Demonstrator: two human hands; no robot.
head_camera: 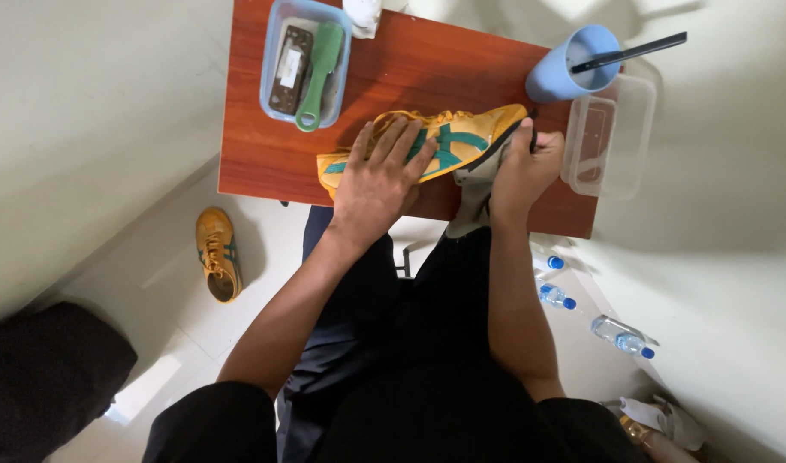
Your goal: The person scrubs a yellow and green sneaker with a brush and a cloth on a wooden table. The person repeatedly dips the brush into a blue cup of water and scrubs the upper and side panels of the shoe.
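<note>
- Yellow sneaker with teal stripes (pixel 448 141) lies on its side on the reddish wooden table (pixel 264 163), under your hands
- Your left hand (pixel 377 182) presses flat, fingers spread, on it
- Your right hand (pixel 523 171) grips a grey cloth (pixel 472 201) at the heel

The yellow shoe (pixel 461 141) looks like matt leather, on a glossy reddish wood-grain table (pixel 255 163) beside clear plastic tubs (pixel 607 137).

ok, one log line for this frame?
left hand: flat on shoe | right hand: gripping cloth at heel | shoe: on table
</note>
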